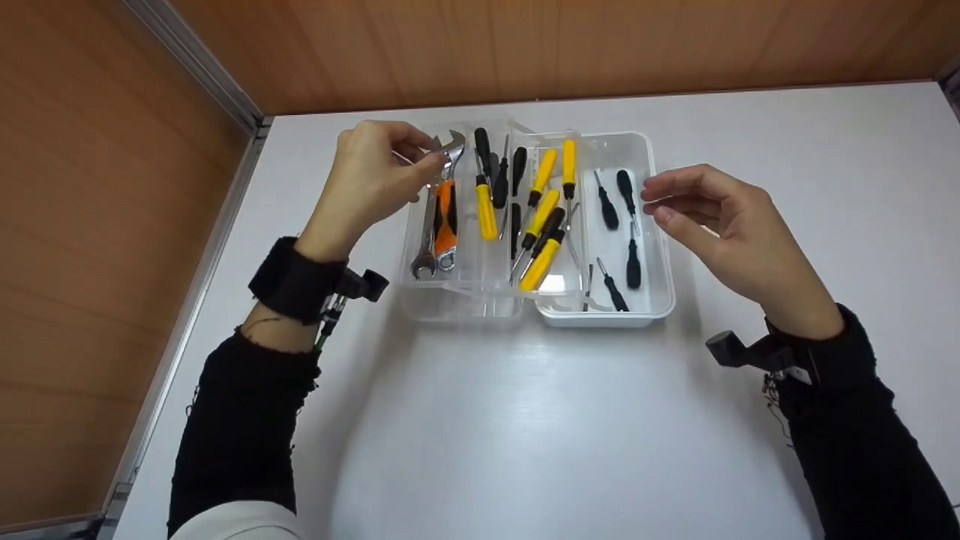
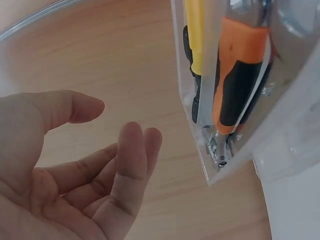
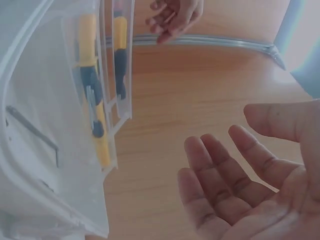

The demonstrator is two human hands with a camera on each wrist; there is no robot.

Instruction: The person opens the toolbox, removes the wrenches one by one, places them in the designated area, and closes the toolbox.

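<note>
Right hand (image 1: 724,221): fingers loosely curled, empty, just beside the white plastic tool tray (image 1: 654,300). Left hand (image 1: 373,176): fingers relaxed, empty, beside the orange-handled adjustable wrench (image 1: 445,210) lying in the clear plastic compartment (image 1: 420,304).

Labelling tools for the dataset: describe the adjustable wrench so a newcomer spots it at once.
On the white table sits a clear plastic toolbox opened into trays. In its leftmost tray, by the left hand, lies the adjustable wrench. It alone has an orange-and-black grip and a silver jaw head; its neighbours are a plain steel spanner and yellow or black screwdrivers.
</note>
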